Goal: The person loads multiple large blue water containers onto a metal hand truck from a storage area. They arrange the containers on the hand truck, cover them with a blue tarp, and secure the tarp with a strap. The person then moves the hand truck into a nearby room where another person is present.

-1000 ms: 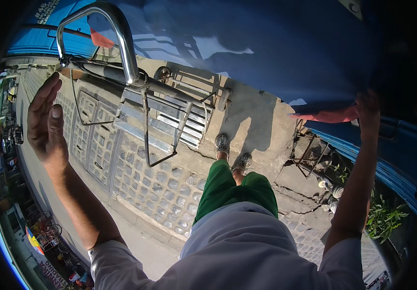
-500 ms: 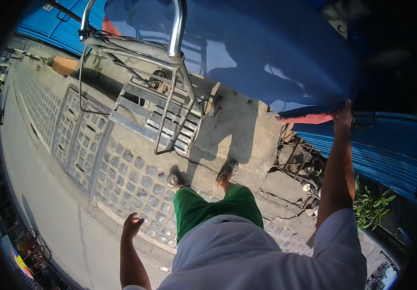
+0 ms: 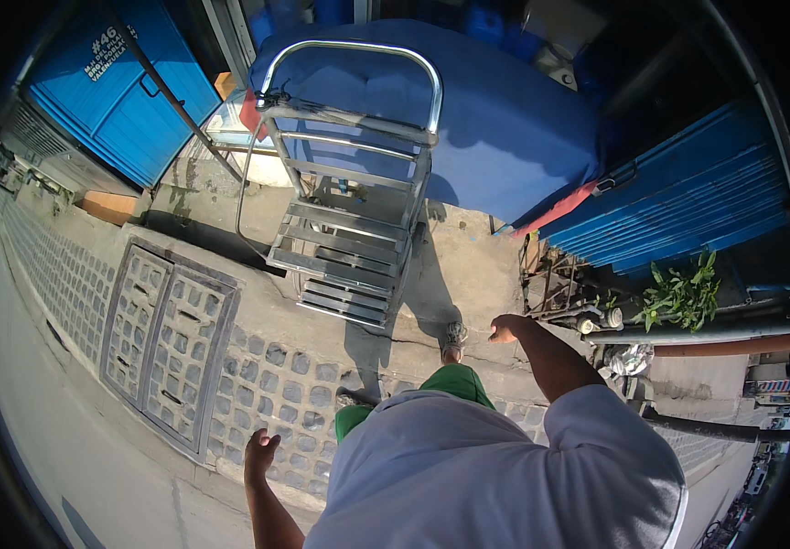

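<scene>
My left hand (image 3: 260, 450) hangs at my side over the stone-set pavement, fingers loosely curled and thumb apart, holding nothing. Out in front of my body, my right hand (image 3: 507, 328) is empty too, its fingers partly stretched above the concrete. Nearest beyond it is a large blue cloth (image 3: 514, 119) with a red edge, draped over something hidden; the hand is clear of it. Ahead of me stands a metal chair-like frame (image 3: 344, 233) with slats and a curved shiny tube on top, a dark cord wound at its upper left corner.
A blue door (image 3: 129, 91) stands at far left, a blue corrugated panel (image 3: 669, 192) at right. Pipes (image 3: 687, 337), a leafy plant (image 3: 683, 293) and a rusty rack (image 3: 550, 279) lie to my right. A metal-framed cover (image 3: 171, 339) sits in the pavement, beside the road (image 3: 56, 403).
My right hand has let go of the blue cloth's red edge and come back toward my body. My left hand stays low at my side. The view has shifted, and my feet have moved.
</scene>
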`<action>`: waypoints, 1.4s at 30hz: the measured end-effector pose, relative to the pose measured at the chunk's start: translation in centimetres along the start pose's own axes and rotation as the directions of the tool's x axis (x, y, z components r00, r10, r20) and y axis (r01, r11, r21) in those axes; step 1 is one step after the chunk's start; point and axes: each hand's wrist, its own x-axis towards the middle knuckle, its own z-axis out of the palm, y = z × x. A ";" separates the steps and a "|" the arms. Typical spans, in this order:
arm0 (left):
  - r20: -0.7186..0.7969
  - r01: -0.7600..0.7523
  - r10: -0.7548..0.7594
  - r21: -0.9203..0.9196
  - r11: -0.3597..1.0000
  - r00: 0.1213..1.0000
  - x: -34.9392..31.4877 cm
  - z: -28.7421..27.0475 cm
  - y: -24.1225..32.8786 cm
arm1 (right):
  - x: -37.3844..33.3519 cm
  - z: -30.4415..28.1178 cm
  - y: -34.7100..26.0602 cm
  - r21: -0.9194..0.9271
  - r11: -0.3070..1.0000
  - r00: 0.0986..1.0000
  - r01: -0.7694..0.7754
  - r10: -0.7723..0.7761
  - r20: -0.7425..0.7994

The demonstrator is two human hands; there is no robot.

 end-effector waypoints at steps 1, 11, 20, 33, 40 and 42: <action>0.001 -0.037 0.037 0.010 0.999 0.999 -0.3 -1.3 -0.4 | -1.1 -0.1 -4.1 -0.013 0.998 0.998 0.064 -0.064 0.009; -0.192 -0.245 0.194 -0.289 0.926 0.962 6.2 -14.1 -3.6 | -5.5 -16.7 -30.7 -0.183 0.886 0.793 0.427 -0.464 -0.394; 0.119 0.462 -0.461 -0.451 0.763 0.879 2.9 -13.8 -19.8 | -1.4 -26.9 -42.5 0.034 0.834 0.560 0.550 -0.339 -0.756; 0.081 0.334 -0.324 -0.245 0.910 0.943 32.0 -42.4 -15.5 | 7.7 -36.6 -54.1 0.636 0.478 0.258 0.605 0.638 -0.725; 0.030 -0.540 0.710 -0.627 0.562 0.704 54.5 -58.4 15.2 | 12.7 -36.7 -53.3 0.725 0.019 0.535 0.688 0.662 -0.525; 0.025 -0.697 0.706 -0.136 0.704 0.708 57.1 -57.1 26.9 | 13.3 -36.6 -53.4 0.747 0.011 0.524 0.664 0.706 -0.476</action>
